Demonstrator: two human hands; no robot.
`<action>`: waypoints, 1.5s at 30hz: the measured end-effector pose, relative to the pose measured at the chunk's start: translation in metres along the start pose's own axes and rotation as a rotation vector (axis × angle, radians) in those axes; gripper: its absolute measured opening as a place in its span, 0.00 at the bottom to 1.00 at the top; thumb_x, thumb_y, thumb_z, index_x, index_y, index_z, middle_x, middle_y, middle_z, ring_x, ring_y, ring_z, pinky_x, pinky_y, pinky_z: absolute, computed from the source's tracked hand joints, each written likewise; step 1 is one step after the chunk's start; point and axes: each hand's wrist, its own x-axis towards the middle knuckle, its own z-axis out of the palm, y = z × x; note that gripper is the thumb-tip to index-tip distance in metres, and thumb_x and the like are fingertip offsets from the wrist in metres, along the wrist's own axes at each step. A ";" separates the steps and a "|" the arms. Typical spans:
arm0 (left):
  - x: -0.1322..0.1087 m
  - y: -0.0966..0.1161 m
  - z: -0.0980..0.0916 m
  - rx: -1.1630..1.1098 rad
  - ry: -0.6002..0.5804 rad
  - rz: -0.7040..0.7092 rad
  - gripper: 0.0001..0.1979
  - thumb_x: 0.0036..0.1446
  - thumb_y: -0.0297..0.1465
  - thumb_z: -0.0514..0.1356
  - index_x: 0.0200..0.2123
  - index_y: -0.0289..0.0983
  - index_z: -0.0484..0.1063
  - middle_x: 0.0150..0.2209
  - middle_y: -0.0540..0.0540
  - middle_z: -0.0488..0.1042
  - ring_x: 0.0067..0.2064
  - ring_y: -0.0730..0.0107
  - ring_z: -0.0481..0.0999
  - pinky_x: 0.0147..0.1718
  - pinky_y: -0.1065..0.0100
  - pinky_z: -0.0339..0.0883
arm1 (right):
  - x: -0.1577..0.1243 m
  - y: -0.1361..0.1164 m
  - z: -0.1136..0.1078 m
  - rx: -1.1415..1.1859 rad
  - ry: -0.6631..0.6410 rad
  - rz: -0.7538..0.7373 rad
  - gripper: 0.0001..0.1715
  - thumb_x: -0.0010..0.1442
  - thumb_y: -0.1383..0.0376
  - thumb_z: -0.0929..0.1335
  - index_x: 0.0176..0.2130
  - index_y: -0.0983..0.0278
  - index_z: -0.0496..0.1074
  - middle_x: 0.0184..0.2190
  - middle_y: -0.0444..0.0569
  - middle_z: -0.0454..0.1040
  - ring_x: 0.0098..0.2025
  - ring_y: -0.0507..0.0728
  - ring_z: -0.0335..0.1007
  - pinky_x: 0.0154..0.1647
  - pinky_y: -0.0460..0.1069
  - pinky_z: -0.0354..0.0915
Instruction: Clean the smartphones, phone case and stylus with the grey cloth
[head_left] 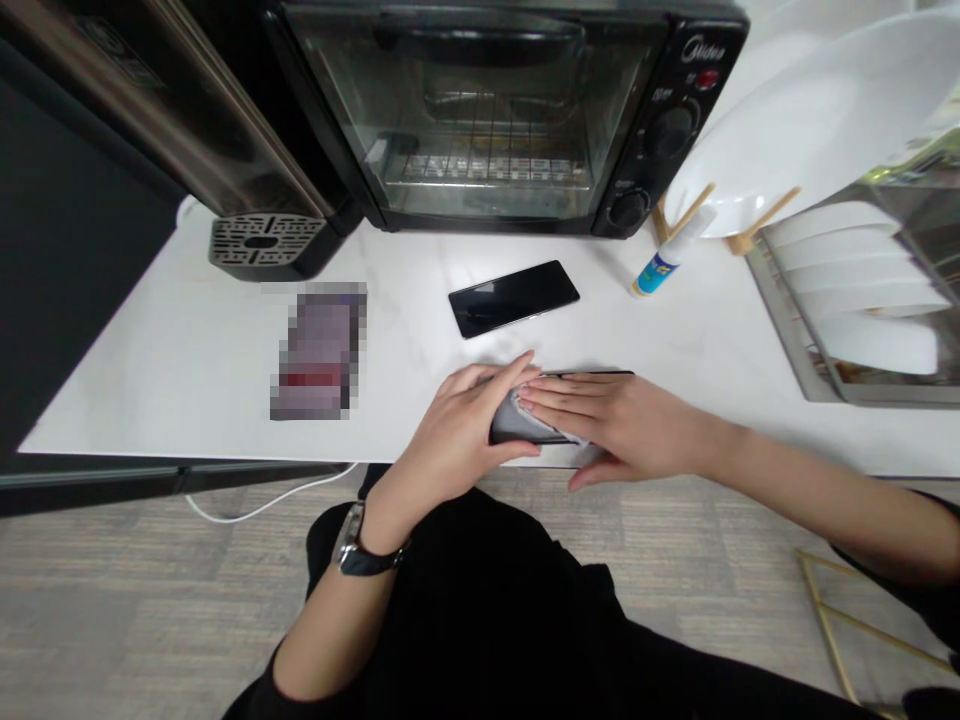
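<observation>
Bright even light, wide-angle bowing at edges, perhaps slight softness.

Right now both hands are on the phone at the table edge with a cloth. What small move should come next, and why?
Probably slide the right hand and the cloth sideways along the phone, while the left hand steadies its near end. The cloth lies bunched under the right fingers near the phone's left part, and the right part shows bare. The phone sits close to the table edge, so press lightly.

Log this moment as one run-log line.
left hand steadies phone at table edge | right hand presses cloth on it | second phone beyond
</observation>
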 end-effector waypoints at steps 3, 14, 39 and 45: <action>-0.006 -0.002 -0.004 0.004 0.007 -0.044 0.55 0.57 0.40 0.75 0.77 0.51 0.44 0.69 0.48 0.71 0.65 0.54 0.67 0.66 0.49 0.61 | -0.039 0.007 -0.016 -0.037 -0.024 0.040 0.48 0.72 0.47 0.67 0.78 0.65 0.48 0.74 0.57 0.62 0.75 0.63 0.60 0.77 0.63 0.55; -0.003 0.000 -0.008 -0.054 -0.070 0.071 0.49 0.61 0.38 0.71 0.77 0.55 0.47 0.69 0.45 0.70 0.67 0.56 0.67 0.66 0.50 0.64 | 0.025 -0.024 0.008 0.034 -0.036 -0.107 0.46 0.71 0.46 0.68 0.72 0.75 0.60 0.72 0.63 0.64 0.74 0.64 0.62 0.77 0.59 0.57; -0.005 -0.001 -0.008 -0.036 -0.063 0.045 0.52 0.61 0.38 0.72 0.78 0.54 0.43 0.68 0.46 0.71 0.65 0.55 0.67 0.65 0.50 0.63 | 0.027 -0.024 0.008 0.156 0.013 -0.090 0.44 0.71 0.47 0.69 0.72 0.71 0.62 0.71 0.61 0.66 0.73 0.62 0.63 0.77 0.60 0.57; -0.006 -0.003 -0.008 -0.045 -0.041 -0.012 0.55 0.58 0.39 0.75 0.78 0.54 0.43 0.68 0.44 0.70 0.64 0.53 0.68 0.64 0.49 0.65 | 0.027 -0.008 0.005 0.036 -0.004 -0.031 0.44 0.74 0.46 0.65 0.74 0.71 0.58 0.73 0.62 0.63 0.75 0.63 0.59 0.76 0.61 0.58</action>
